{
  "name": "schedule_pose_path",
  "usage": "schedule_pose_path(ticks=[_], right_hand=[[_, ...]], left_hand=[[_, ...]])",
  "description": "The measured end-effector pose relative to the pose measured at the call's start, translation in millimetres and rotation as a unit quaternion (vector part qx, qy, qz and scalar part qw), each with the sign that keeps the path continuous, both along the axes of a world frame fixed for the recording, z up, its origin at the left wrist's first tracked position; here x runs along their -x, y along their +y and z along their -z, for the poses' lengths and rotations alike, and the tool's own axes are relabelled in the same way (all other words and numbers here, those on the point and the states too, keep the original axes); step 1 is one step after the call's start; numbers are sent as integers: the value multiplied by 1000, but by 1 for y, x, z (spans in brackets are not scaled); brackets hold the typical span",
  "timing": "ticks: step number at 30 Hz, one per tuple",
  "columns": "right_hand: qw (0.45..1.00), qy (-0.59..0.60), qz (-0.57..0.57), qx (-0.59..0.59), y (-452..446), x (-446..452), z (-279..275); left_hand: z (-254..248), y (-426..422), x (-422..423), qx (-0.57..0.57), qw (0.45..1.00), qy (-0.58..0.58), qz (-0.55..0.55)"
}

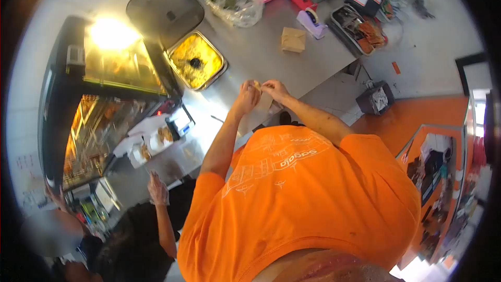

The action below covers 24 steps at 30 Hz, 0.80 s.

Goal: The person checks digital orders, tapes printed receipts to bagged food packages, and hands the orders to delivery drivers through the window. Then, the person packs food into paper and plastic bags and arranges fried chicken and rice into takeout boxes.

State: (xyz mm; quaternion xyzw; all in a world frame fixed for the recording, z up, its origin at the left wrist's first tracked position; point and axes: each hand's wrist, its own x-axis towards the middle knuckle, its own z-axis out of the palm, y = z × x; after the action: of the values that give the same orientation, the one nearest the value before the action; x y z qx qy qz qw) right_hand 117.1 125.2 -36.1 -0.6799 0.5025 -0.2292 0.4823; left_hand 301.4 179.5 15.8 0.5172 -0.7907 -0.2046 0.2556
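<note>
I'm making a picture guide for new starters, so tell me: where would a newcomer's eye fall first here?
Probably on the bright orange T-shirt with pale printing, filling the lower middle. Next, perhaps the glaring yellowish light at the upper left, by the black, glass-sided cabinet. Then the yellow food in a squarish metal tray, left of top centre.

Looks like a food shop's prep area: lit glass-front food warmer (104,141) w/ food inside, long stainless-steel counter (250,36), square metal pan of yellow food (197,61).
</note>
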Motion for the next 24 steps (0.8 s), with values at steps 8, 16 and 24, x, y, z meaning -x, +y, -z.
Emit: schedule_pose_path(ticks=[8, 16, 24], right_hand=[[998, 24, 21, 58, -13, -1, 4], [965, -111, 137, -195, -14, 32, -38], [923, -174, 294, -175, -120, 107, -130]], left_hand=[[33, 49, 15, 53, 990, 33, -128], [-2, -36, 37, 114, 992, 17, 50], [-70, -167, 99, 168, 977, -7, 129]])
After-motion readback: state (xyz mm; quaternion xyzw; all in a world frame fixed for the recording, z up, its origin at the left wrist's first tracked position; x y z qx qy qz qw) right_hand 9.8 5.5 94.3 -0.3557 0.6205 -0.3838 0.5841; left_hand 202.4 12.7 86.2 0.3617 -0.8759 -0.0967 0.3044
